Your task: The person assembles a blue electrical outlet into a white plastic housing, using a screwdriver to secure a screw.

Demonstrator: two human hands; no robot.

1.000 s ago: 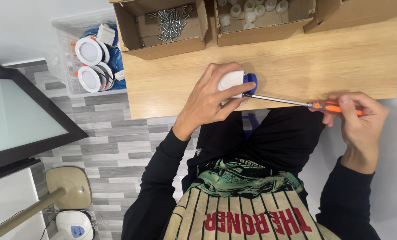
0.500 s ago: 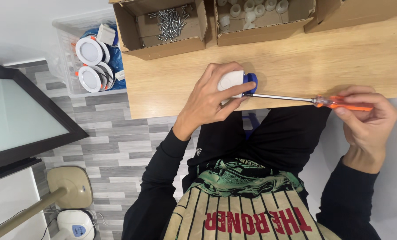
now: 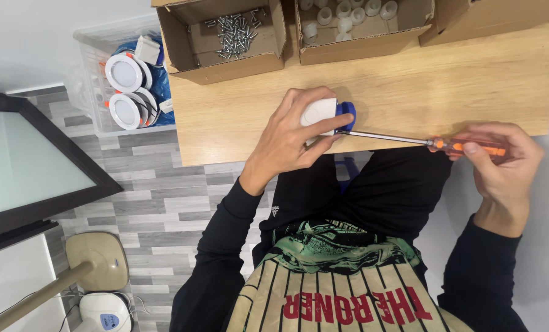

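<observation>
A small white part with a blue end (image 3: pixel 326 114) sits on the wooden table (image 3: pixel 409 92) near its front edge, wrapped by the curled fingers of the left hand (image 3: pixel 290 138), whose thumb presses along the side nearest the body. The blue end pokes out past the fingertips, and the metal tip of a screwdriver (image 3: pixel 434 142) meets it there; the long shaft runs level from that point out to an orange see-through handle pinched between the closed fingers and thumb of the right hand (image 3: pixel 501 163), which hangs just off the table edge. Beyond the left knuckles stands an open cardboard box of screws (image 3: pixel 231 37), and beside it, beyond the blue end, a second cardboard box of white round pieces (image 3: pixel 360 24). Out past the left wrist, off the table, a clear plastic bin (image 3: pixel 93 98) holds round white lamp fittings (image 3: pixel 124 74)
</observation>
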